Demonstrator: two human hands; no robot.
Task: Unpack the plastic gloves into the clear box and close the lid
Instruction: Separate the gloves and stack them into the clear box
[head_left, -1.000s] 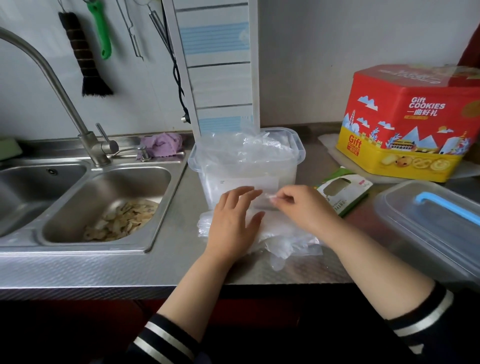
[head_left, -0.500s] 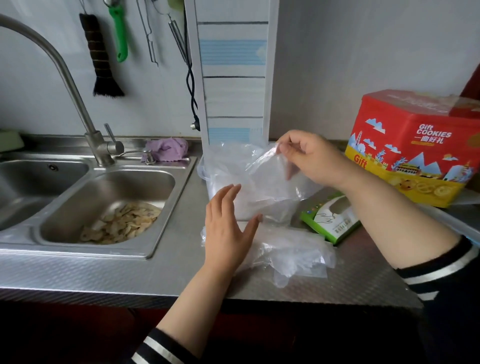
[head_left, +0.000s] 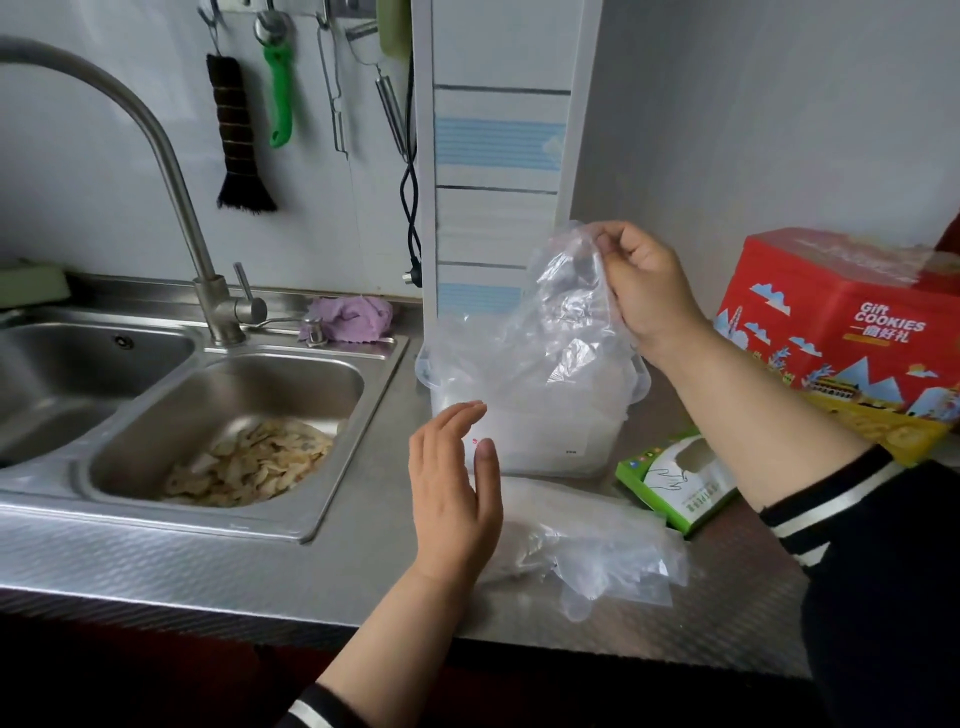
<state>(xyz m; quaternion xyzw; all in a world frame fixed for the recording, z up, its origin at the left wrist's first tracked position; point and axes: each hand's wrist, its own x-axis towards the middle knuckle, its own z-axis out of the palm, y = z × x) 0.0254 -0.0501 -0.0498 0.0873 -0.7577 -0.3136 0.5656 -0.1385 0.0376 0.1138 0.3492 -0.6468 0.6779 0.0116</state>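
My right hand (head_left: 647, 288) pinches a thin clear plastic glove (head_left: 563, 312) by its top and holds it up over the clear box (head_left: 530, 441), which stands lidless on the steel counter with more plastic inside. A loose heap of plastic gloves (head_left: 587, 545) lies on the counter in front of the box. My left hand (head_left: 454, 491) hovers with fingers straight just left of that heap, in front of the box, holding nothing. The green and white glove carton (head_left: 675, 483) lies to the right of the box.
A double steel sink (head_left: 234, 395) with food scraps (head_left: 249, 462) and a tall tap (head_left: 171, 156) fills the left. A purple cloth (head_left: 353, 319) sits behind it. A red cookie tin (head_left: 852, 332) stands at the right. Brush and utensils hang on the wall.
My right hand has picked a glove off the heap and raised it above the box. My left hand has lifted off the heap. The camera has tilted up and left.
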